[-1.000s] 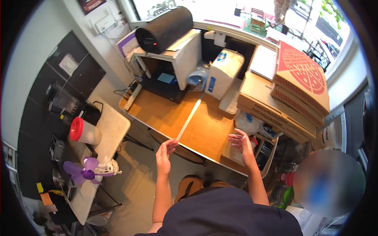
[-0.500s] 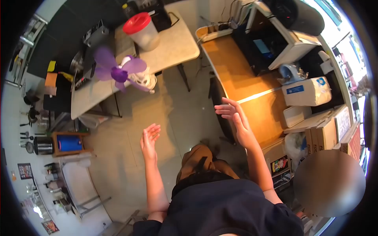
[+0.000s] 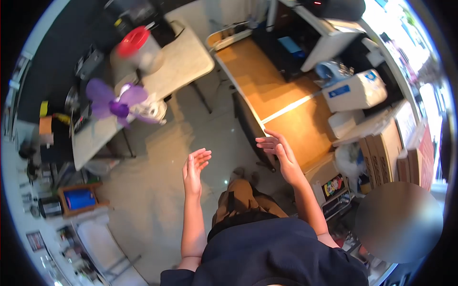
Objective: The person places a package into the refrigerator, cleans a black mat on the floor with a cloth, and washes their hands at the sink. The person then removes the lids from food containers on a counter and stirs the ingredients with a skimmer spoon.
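Observation:
My left hand (image 3: 194, 172) is raised over the tiled floor with its fingers spread a little and nothing in it. My right hand (image 3: 282, 155), also empty, has its fingers stretched out near the front edge of the wooden table (image 3: 262, 71). A pale strip (image 3: 291, 107) runs across that tabletop. Between the two hands there is only air, with the floor and the brown trousers (image 3: 241, 200) beneath.
A light table (image 3: 188, 57) at the upper left bears a red-lidded tub (image 3: 138, 47) and a purple fan (image 3: 118, 107). Cardboard boxes (image 3: 389, 148) and a white package (image 3: 355, 90) are at the right. A folded table (image 3: 102, 238) leans lower left.
The view has swung from the wooden table toward the floor and the light table, then slightly back. Both hands remain raised and empty; since half a second ago they have come slightly nearer each other.

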The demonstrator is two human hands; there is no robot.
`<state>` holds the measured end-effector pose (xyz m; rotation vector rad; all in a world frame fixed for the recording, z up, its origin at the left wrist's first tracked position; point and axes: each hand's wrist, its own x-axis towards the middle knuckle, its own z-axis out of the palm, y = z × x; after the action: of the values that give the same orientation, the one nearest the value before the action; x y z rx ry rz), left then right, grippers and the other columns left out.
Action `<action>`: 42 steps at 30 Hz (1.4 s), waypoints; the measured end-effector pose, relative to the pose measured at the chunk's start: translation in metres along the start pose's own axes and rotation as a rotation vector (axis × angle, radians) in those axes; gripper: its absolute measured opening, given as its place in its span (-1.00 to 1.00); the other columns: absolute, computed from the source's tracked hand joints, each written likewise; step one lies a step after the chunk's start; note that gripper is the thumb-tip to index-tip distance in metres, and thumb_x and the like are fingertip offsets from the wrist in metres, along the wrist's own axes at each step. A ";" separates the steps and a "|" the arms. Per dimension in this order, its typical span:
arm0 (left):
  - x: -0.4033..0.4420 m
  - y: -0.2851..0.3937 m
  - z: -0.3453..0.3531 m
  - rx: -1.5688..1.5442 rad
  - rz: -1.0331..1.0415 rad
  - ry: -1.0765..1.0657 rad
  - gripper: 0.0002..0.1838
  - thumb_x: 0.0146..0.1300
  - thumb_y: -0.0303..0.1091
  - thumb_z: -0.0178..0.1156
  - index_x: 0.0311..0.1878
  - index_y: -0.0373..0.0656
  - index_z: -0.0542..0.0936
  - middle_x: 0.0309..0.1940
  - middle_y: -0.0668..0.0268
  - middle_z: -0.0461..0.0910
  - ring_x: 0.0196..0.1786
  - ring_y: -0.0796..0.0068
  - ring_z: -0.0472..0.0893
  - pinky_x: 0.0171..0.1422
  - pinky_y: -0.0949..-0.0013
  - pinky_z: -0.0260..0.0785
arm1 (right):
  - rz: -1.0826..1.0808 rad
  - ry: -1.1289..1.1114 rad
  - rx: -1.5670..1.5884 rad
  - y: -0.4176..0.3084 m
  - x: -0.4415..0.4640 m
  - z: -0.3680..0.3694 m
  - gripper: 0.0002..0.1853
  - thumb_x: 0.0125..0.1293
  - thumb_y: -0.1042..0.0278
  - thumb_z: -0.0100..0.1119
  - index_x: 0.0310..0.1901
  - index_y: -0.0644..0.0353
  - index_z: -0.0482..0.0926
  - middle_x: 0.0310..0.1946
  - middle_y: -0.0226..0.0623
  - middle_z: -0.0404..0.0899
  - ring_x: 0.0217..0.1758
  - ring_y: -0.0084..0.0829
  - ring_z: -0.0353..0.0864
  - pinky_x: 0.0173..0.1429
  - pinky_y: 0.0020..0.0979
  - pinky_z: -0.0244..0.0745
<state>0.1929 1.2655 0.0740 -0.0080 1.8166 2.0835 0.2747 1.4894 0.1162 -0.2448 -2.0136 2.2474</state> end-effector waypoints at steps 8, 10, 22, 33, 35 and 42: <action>0.021 0.024 0.084 0.046 0.061 -0.372 -0.55 0.29 -0.10 -0.35 -0.10 -0.28 0.38 -0.21 0.16 0.48 -0.15 0.44 0.46 -0.05 0.46 0.26 | -0.041 0.420 0.025 -0.013 -0.067 -0.051 -0.41 0.25 -0.11 -0.40 0.07 0.27 0.17 -0.10 -0.15 0.37 -0.03 -0.38 0.37 0.06 -0.40 0.20; 0.020 0.029 0.088 0.046 0.071 -0.395 -0.55 0.29 -0.10 -0.35 -0.10 -0.28 0.38 -0.21 0.16 0.48 -0.15 0.44 0.46 -0.05 0.46 0.26 | -0.045 0.432 0.042 -0.010 -0.064 -0.053 -0.41 0.25 -0.12 -0.41 0.06 0.27 0.17 -0.10 -0.15 0.38 -0.04 -0.38 0.38 0.05 -0.41 0.21; -0.025 0.042 -0.064 -0.080 0.126 0.081 -0.54 0.28 -0.09 -0.33 -0.11 -0.29 0.39 -0.22 0.13 0.48 -0.17 0.42 0.48 -0.07 0.45 0.27 | -0.078 -0.001 0.064 -0.012 -0.002 0.062 -0.46 0.27 -0.07 -0.40 0.08 0.23 0.18 -0.10 -0.18 0.39 -0.04 -0.42 0.38 0.04 -0.44 0.22; -0.180 0.051 -0.303 -0.094 0.290 0.616 -0.51 0.26 -0.04 -0.31 -0.06 -0.30 0.37 -0.22 0.13 0.49 -0.17 0.44 0.47 -0.07 0.44 0.27 | 0.012 -0.606 0.069 0.024 0.019 0.341 -0.49 0.28 -0.04 -0.39 0.07 0.21 0.18 -0.11 -0.17 0.39 -0.05 -0.39 0.39 0.02 -0.41 0.24; -0.224 0.045 -0.355 -0.146 0.302 0.758 -0.50 0.26 -0.03 -0.30 -0.06 -0.30 0.37 -0.22 0.13 0.49 -0.17 0.45 0.47 -0.07 0.45 0.27 | 0.030 -0.725 0.067 0.028 0.011 0.398 -0.49 0.28 -0.03 -0.39 0.07 0.21 0.18 -0.11 -0.17 0.39 -0.05 -0.38 0.39 0.02 -0.41 0.25; -0.314 0.039 -0.449 -0.214 0.388 1.259 -0.51 0.25 -0.03 -0.27 -0.10 -0.31 0.37 -0.20 0.14 0.47 -0.15 0.45 0.46 -0.07 0.43 0.24 | 0.052 -1.053 0.045 0.029 -0.004 0.537 -0.49 0.28 -0.03 -0.39 0.07 0.23 0.18 -0.11 -0.14 0.38 -0.04 -0.34 0.39 0.02 -0.38 0.25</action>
<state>0.3666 0.7456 0.1138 -1.4040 2.2658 2.8259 0.1740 0.9622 0.1444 1.1306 -2.3007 2.7409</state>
